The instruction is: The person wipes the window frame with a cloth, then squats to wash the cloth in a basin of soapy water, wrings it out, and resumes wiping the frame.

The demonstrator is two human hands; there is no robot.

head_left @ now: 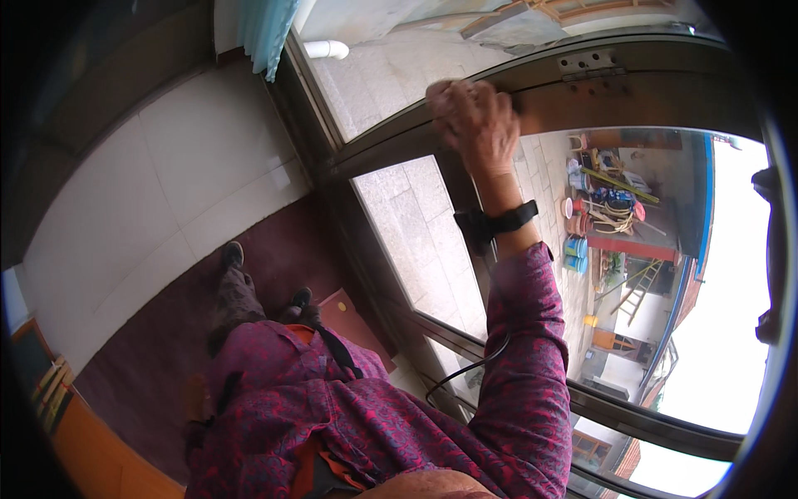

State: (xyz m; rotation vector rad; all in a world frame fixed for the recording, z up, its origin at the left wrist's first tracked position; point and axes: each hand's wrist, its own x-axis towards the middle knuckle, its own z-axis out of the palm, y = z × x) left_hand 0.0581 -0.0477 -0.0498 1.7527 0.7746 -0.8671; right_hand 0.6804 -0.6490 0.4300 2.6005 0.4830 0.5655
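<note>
Your right hand (475, 125) is raised high, pressed against the brown metal door frame (582, 104) where the horizontal bar crosses between the upper and lower glass panes. The fingers (453, 93) are curled together over what looks like a small pale cloth (440, 90), though it is mostly covered by the hand and you cannot tell its shape. A black wrist strap (499, 223) wraps your forearm just below the hand, and a black cable (465, 366) runs down from the sleeve toward your body. The sleeve (524, 349) is dark red with a blue pattern, the same fabric as the top over your chest. Your left hand is not in view, so the state of its fingers cannot be told. Just right of the right hand, a metal hinge plate (592, 62) sits on the frame's upper bar. Through the lower glass pane (424, 241) you see grey paving outside, and further right a yard with buckets (575, 252), a ladder (638, 287) and piled goods. Below you, your two dark shoes (266, 283) stand on a dark maroon mat (166, 333), which lies beside pale floor tiles (166, 191). A light blue curtain (268, 33) hangs at the top left, near a white pipe (326, 50) outside the upper pane.
</note>
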